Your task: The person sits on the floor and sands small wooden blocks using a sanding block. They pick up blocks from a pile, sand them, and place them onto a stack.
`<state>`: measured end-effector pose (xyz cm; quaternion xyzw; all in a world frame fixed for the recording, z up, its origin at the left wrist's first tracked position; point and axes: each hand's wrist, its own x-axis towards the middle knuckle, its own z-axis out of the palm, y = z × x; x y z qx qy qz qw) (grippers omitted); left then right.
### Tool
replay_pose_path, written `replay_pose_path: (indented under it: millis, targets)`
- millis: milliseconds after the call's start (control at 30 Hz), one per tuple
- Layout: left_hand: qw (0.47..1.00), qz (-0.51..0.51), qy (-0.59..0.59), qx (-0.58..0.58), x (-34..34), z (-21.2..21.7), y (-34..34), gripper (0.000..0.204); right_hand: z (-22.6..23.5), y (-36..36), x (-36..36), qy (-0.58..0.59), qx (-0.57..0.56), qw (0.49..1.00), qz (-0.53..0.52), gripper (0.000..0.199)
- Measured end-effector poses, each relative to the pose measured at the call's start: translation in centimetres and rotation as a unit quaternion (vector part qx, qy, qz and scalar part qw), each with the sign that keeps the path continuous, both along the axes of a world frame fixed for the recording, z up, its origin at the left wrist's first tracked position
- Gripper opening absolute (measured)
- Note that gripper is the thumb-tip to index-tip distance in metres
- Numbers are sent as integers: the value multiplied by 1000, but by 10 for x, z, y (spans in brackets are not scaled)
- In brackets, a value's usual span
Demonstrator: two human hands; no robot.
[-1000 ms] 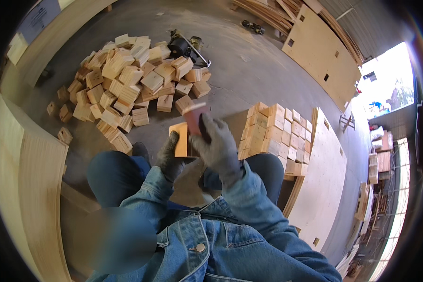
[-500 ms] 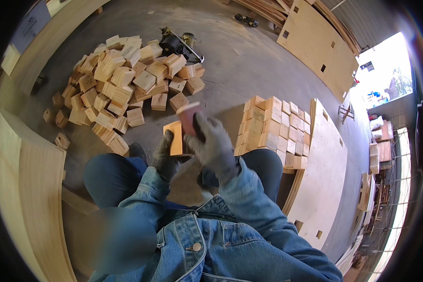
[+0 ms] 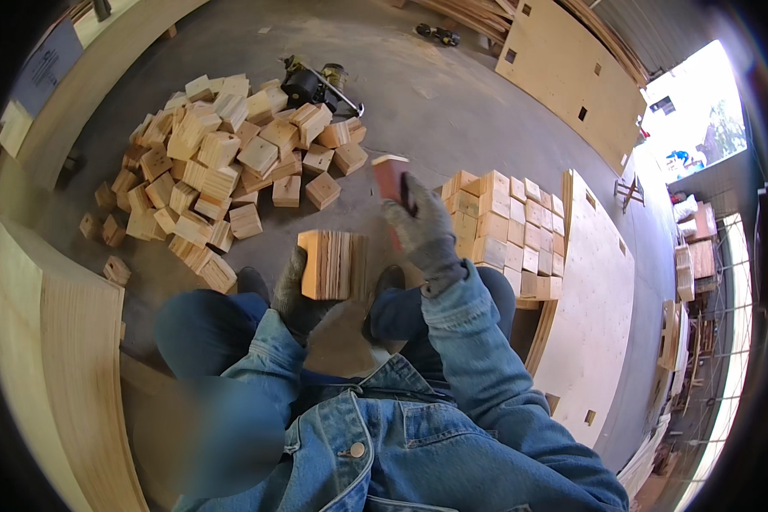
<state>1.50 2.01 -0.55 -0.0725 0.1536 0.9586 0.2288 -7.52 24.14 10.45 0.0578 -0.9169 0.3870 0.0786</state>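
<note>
My left hand (image 3: 294,294), in a grey glove, grips a wooden block (image 3: 328,266) from its left side, with the layered edge grain facing up. To the right of it and a little higher, my gloved right hand (image 3: 422,224) is closed round a flat reddish sanding block (image 3: 390,181) with a pale end. The sanding block is apart from the wooden block. Beyond my hands lies a loose heap of similar wooden blocks (image 3: 218,149). Beside my right knee, more blocks stand in a neat stack (image 3: 508,226).
Plywood sheets (image 3: 593,307) lie right of the stack, and layered boards (image 3: 60,341) rise on my left. A black power tool (image 3: 311,85) sits behind the heap. A large holed panel (image 3: 572,77) leans at the far right. My knees flank the work.
My right hand has moved right, taking the sanding block away from the wooden block. In my left hand the wooden block has turned, so its layered side now shows.
</note>
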Motion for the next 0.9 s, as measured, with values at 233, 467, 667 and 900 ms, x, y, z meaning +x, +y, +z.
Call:
replay_pose_path:
  millis: [233,467,667,900]
  targets:
    - [998,56,-16,-17,-9,1,-2,70,10,-24,94,48,-33,992,109,65]
    - [1000,22,1,-2,-2,13,6,71,-6,-31,78,98,57,988,102,61]
    - [999,-29,5,25,-1,-10,6,71,-40,14,9,-22,4,998,-54,63]
    - [998,0,-28,-49,-2,-4,-1,70,-76,8,68,-170,-395,901,-51,57]
